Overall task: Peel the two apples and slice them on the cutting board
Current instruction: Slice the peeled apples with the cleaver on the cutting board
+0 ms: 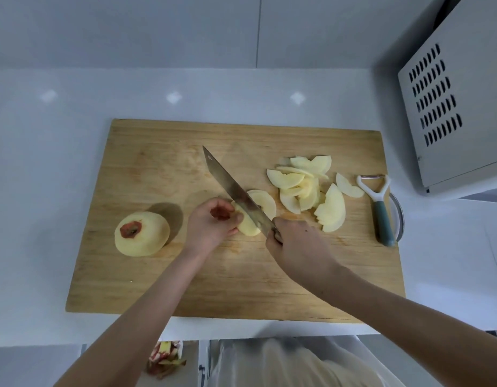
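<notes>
Knife (236,192) through held apple piece (248,226)

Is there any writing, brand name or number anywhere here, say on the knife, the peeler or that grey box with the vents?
None can be read in this view.
knife: a small mark near the blade tip, too small to tell if it is lettering.
peeler: no label shows.
grey vented appliance: vent slots only, no wording.
cutting board: plain wood, no stamp.

The knife (233,188) had its handle hidden inside the right hand (297,244). The left hand (211,223) and the blade covered much of the apple piece (248,229). The grey appliance (459,101) was cut off by the top and right edges.
</notes>
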